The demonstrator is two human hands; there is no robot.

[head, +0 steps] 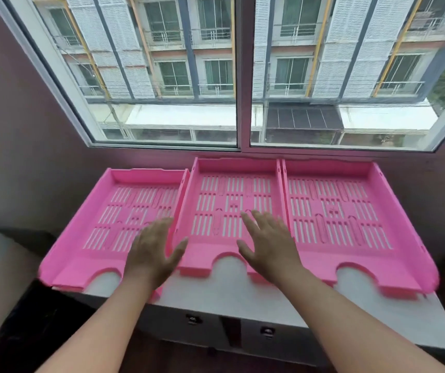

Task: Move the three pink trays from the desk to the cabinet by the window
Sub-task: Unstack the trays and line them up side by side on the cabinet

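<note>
Head view blurs the left tray's (103, 224) near corner, and the left hand (152, 254) covers part of its floor. Three pink trays sit side by side on the white cabinet (229, 289) under the window (242, 76). Both hands hover open, fingers spread, gripping nothing. The right hand (268, 243) is over the middle tray (232, 184); the right tray (331, 211) lies beyond it (all trays are empty).

No readable text, label or number anywhere — nothing legible.
</note>
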